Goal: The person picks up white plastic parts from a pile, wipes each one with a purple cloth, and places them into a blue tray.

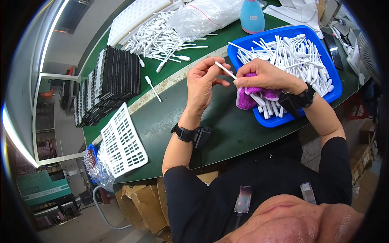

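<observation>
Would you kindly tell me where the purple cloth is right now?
In the head view, the purple cloth is right of centre, bunched in the right hand, at the left side of the blue tray.

Head-worn fisheye looks down from close above; the green workbench (231,133) crosses mid-view.

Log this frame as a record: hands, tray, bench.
left_hand: left hand fingers around white stick's far end; grip unclear
right_hand: right hand pinches near end, with purple cloth
tray: blue tray, many white sticks inside
bench_left: black stack, white slotted panel
bench_back: loose white pile, blue spray bottle
</observation>
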Action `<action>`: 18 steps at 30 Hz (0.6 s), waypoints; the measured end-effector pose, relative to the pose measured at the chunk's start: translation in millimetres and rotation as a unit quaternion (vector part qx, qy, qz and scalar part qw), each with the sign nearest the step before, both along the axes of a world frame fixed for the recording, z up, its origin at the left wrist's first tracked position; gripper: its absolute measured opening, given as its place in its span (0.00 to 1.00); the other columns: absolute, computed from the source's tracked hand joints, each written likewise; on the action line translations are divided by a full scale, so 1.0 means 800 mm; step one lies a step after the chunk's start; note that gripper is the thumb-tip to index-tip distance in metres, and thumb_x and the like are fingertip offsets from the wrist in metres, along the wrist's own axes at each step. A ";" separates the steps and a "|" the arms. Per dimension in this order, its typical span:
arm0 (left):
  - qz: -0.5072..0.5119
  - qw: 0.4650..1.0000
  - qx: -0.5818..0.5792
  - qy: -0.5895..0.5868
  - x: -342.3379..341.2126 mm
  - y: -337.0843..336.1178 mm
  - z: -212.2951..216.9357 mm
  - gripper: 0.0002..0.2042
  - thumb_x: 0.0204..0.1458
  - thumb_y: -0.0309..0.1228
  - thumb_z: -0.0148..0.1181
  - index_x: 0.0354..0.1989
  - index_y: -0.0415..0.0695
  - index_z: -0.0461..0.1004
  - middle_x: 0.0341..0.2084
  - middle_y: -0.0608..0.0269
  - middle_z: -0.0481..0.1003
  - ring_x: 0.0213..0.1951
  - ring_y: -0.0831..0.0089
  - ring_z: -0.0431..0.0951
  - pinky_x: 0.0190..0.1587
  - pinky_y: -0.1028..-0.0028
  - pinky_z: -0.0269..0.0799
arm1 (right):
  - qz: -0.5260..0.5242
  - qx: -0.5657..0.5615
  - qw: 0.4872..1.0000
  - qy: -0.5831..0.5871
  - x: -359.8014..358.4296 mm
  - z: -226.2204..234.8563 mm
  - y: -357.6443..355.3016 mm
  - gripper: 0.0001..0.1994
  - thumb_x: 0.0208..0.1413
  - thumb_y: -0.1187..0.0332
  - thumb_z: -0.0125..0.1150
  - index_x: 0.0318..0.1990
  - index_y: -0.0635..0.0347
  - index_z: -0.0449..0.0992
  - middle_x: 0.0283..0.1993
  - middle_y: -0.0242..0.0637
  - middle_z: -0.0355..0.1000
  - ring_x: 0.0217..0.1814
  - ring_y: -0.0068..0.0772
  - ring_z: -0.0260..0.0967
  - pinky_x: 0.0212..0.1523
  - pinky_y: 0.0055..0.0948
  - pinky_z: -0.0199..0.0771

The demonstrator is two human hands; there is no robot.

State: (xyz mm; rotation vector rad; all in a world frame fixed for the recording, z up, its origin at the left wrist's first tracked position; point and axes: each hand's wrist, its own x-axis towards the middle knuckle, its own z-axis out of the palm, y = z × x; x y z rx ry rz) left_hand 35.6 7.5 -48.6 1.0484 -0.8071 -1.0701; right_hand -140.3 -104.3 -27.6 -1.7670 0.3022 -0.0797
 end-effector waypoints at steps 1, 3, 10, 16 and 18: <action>-0.007 1.000 0.003 0.010 0.000 0.001 0.002 0.11 0.55 0.26 0.51 0.43 0.33 0.72 0.34 0.51 0.76 0.34 0.69 0.79 0.27 0.77 0.77 | 0.000 0.000 1.000 0.000 0.000 0.000 0.000 0.14 0.55 0.61 0.57 0.27 0.63 0.76 0.21 0.23 0.66 0.26 0.12 0.58 0.28 0.16 0.58; -0.023 0.999 0.010 0.030 0.000 0.000 0.005 0.12 0.55 0.26 0.51 0.45 0.33 0.71 0.35 0.51 0.76 0.35 0.69 0.79 0.28 0.77 0.78 | -0.009 0.013 1.000 -0.002 0.001 0.001 0.001 0.14 0.55 0.61 0.57 0.27 0.63 0.76 0.21 0.23 0.65 0.26 0.12 0.58 0.29 0.16 0.58; -0.014 1.000 0.008 0.019 -0.003 0.000 0.008 0.13 0.55 0.26 0.50 0.46 0.32 0.71 0.35 0.50 0.76 0.34 0.69 0.79 0.28 0.77 0.78 | -0.020 0.029 0.999 -0.006 0.000 -0.001 0.000 0.14 0.56 0.61 0.56 0.27 0.63 0.76 0.22 0.23 0.65 0.26 0.12 0.58 0.29 0.16 0.58; -0.021 0.999 0.012 0.035 -0.003 0.002 0.008 0.13 0.55 0.26 0.50 0.46 0.33 0.71 0.36 0.50 0.76 0.34 0.70 0.78 0.28 0.76 0.78 | -0.020 0.011 1.000 -0.008 0.001 -0.003 -0.001 0.14 0.56 0.61 0.57 0.27 0.63 0.75 0.21 0.23 0.64 0.26 0.12 0.57 0.28 0.17 0.57; -0.026 0.998 0.023 0.056 -0.004 0.003 0.009 0.13 0.55 0.27 0.50 0.46 0.34 0.71 0.36 0.51 0.76 0.35 0.70 0.78 0.28 0.76 0.78 | -0.019 0.005 1.000 -0.010 0.000 -0.002 -0.001 0.14 0.56 0.61 0.57 0.27 0.63 0.75 0.21 0.22 0.64 0.26 0.12 0.56 0.28 0.17 0.56</action>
